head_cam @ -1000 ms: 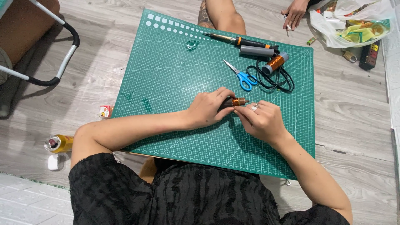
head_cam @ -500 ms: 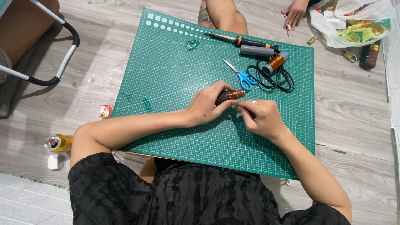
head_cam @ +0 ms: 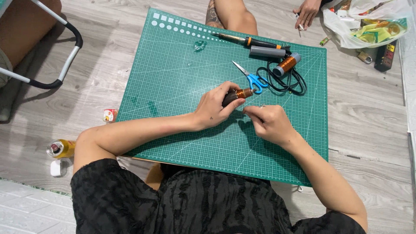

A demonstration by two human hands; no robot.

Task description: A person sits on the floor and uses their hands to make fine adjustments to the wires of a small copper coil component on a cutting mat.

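— What is the left hand [head_cam: 215, 108] holding?

— A small dark rod with a copper coil [head_cam: 243, 93] wound on its far-right end. The fingers are closed round the dark part, so only the coil end and a bit of the body show.

— Which way does it run?

— Its long axis is slanted: the coil end points right and slightly far, toward the scissors [head_cam: 251, 79]; the other end is buried in the palm, nearer and to the left. It sits just above the middle of the green mat [head_cam: 173, 69].

— And the right hand [head_cam: 269, 123]?

— Just right of the coil and a little nearer, fingers curled, fingertips pinched together. Whatever it pinches is too thin to make out.

— What lies beyond?

— Blue-handled scissors just past the coil, then a black cable [head_cam: 286, 82], a second coil [head_cam: 287, 64], a grey tube [head_cam: 268, 52] and a screwdriver [head_cam: 251, 41] along the far edge. Another person's hand [head_cam: 307, 12] rests on the floor beyond.
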